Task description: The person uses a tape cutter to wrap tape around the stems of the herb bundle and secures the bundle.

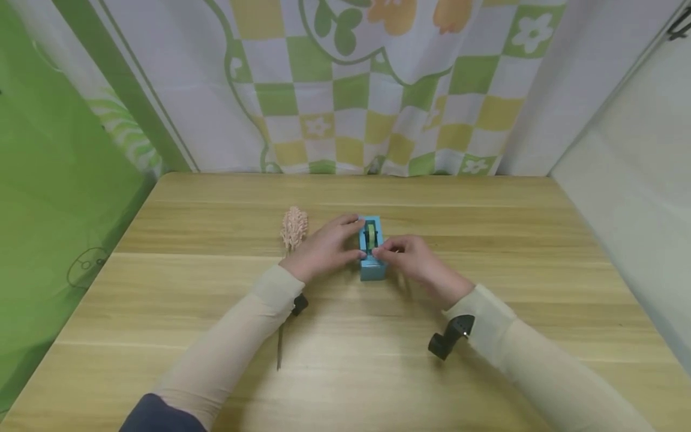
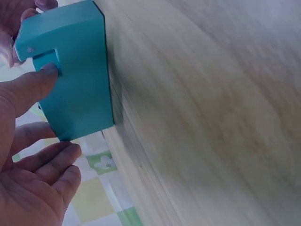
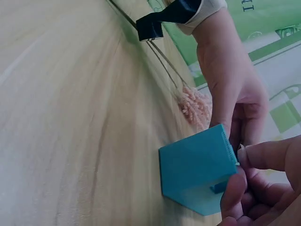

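A blue tape dispenser (image 1: 372, 272) stands on the wooden table, with a roll of greenish tape (image 1: 371, 236) in its well. My left hand (image 1: 330, 245) holds the dispenser from the left; the left wrist view shows its thumb (image 2: 43, 79) on the side and the other fingers toward the far end. On the other side, my right hand (image 1: 414, 259) is at the cutter end. Thumb and forefinger pinch the tape's end (image 3: 241, 153), a small pale bit in the right wrist view. The right hand's remaining fingers curl below, partly cut off by that frame.
A pink dried-flower sprig (image 1: 294, 227) lies left of the dispenser, its thin stem (image 1: 279, 348) passing under my left forearm. A checkered curtain (image 1: 353, 93) hangs behind the table's (image 1: 486, 210) far edge. Black wrist cameras (image 1: 450, 337) sit at both cuffs.
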Demonstrator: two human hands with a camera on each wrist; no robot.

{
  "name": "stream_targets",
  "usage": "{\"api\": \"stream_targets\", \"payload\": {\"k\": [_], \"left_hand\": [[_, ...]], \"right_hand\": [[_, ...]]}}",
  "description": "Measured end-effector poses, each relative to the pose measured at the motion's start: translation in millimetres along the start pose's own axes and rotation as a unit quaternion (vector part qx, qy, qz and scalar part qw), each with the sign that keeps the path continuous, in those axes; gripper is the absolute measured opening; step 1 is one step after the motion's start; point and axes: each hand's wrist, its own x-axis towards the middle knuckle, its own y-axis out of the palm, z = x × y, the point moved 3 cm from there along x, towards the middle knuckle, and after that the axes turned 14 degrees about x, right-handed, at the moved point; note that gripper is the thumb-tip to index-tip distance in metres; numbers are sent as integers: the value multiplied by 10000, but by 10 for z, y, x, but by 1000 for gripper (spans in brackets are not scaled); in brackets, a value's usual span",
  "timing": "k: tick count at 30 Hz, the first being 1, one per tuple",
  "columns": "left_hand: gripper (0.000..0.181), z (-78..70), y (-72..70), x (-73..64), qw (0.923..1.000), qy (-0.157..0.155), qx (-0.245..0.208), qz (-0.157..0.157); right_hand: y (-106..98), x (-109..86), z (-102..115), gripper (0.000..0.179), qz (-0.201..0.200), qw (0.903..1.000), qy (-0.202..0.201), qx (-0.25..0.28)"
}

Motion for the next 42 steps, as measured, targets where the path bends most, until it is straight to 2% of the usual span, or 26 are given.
{"api": "stream_targets", "payload": {"k": [9,14,19,30,42], "left_hand": [[73,-32,28,-34,9994,-210,-292,23],[74,-29,52,-1,9992,-189,-332,-67],[74,-28,92,32,9992,-180,-368,-28],[73,-33,91,44,9986,-173,-502,-27],[74,-38,98,45,9979,-147,-633,-58]], "right_hand": [[11,-24,40,26,131,9998,148,70],[3,-27,42,27,118,9999,87,73],[-13,-45,29,26,136,9999,37,23],[-20,-94,1,28,68,9997,145,161],[-15,-162,-46,28,332,9979,-198,516]]}}
